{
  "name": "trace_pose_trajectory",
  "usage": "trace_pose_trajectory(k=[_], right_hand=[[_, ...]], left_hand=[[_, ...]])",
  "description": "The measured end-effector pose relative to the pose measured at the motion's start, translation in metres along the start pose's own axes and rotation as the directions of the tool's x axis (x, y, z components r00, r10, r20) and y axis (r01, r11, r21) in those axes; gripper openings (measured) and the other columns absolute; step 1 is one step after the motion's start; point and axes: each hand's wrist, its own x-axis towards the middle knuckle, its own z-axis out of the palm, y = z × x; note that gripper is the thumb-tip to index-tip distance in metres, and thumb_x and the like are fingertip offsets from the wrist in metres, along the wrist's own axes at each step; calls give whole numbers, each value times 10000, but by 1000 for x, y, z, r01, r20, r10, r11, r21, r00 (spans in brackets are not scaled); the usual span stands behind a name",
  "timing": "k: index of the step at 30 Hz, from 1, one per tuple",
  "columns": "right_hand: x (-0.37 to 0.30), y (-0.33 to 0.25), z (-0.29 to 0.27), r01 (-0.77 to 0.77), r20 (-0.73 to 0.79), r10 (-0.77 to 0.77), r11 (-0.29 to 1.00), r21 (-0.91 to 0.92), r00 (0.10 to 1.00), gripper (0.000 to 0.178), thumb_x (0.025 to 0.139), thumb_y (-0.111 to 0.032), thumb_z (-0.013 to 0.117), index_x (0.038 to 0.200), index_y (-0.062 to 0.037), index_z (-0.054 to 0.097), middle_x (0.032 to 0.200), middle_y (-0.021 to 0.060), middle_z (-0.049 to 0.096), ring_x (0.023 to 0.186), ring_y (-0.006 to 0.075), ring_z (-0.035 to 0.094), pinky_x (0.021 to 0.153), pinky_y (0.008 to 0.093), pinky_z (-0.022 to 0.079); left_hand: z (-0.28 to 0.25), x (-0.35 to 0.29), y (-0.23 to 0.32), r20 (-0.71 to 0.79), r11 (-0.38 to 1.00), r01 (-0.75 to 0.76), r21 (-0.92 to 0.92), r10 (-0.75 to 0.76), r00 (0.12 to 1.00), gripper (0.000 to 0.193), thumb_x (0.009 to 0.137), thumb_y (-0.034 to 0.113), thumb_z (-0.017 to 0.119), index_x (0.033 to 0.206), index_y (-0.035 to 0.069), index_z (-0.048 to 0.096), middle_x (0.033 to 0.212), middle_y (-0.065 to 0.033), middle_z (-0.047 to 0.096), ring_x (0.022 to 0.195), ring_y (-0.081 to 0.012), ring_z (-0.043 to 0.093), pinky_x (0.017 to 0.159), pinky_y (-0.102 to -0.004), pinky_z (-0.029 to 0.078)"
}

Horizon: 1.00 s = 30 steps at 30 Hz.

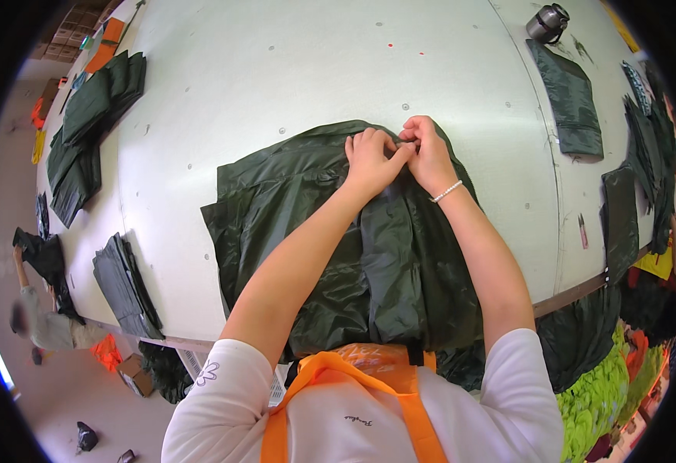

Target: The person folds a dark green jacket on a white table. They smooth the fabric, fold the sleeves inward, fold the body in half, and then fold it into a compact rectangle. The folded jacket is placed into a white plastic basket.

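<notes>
A dark green, shiny garment (399,262), jacket-like with pleats and seams, lies spread on the white table in front of me and hangs over its near edge. At its far edge my left hand (371,162) rests on the cloth, thumb and forefinger pinched on the edge. My right hand (430,158), with a beaded bracelet at the wrist, pinches the same spot, its fingertips meeting the left ones. Whatever small part lies between the fingertips is hidden.
Folded dark green garments lie in stacks at the left (125,285) and far left (94,108). More folded pieces (573,100) are at the right, below a metal flask (548,23). Small thread snips (582,231) lie on the white table (338,62). Another person (44,316) handles dark cloth at left.
</notes>
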Motion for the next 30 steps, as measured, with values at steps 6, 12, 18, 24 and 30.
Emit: trace_pose_trajectory(k=[6, 12, 18, 24, 30], right_hand=[[2, -7, -11, 31, 58, -32, 999, 18, 998, 216, 771, 15, 627, 963, -42, 547, 814, 95, 623, 766, 249, 618, 695, 337, 501], [13, 16, -25, 380, 75, -379, 858, -347, 922, 50, 769, -48, 631, 816, -61, 645, 805, 60, 623, 849, 253, 551, 774, 343, 462], [5, 49, -39, 233, -58, -271, 904, -358, 961, 38, 767, -67, 631, 800, -80, 643, 811, 66, 630, 846, 260, 565, 768, 353, 469], [-8, 96, -141, -90, -283, -21, 923, -373, 959, 252, 837, -76, 542, 1078, -46, 608, 1009, 137, 627, 943, 290, 599, 836, 366, 476], [-251, 293, -485, -592, -536, 388, 31, -805, 749, 528, 873, -93, 471, 1380, -2, 352, 1393, 228, 387, 1308, 348, 351, 1111, 377, 245]], left_hand=[[1, 4, -15, -49, 994, -93, 51, 95, 994, 211, 865, 241, 549, 756, 84, 637, 836, -98, 581, 867, -299, 533, 820, -435, 385], [-49, -5, -25, -217, 893, -123, 433, 236, 947, 136, 791, 185, 642, 716, 71, 651, 821, -104, 602, 802, -321, 555, 702, -435, 446], [-119, -56, -116, -295, 799, 237, 553, -78, 952, 175, 833, 274, 622, 831, 112, 689, 998, -88, 568, 963, -315, 510, 828, -461, 405], [-182, -88, -152, -542, 735, 539, 412, -278, 793, 622, 791, 519, 636, 1233, 95, 531, 1258, -144, 502, 1167, -334, 453, 965, -458, 359], [-198, -121, -197, -155, 704, 573, -419, -677, 719, 548, 839, 488, 616, 1053, -16, 643, 981, -99, 661, 948, -170, 579, 849, -323, 434]])
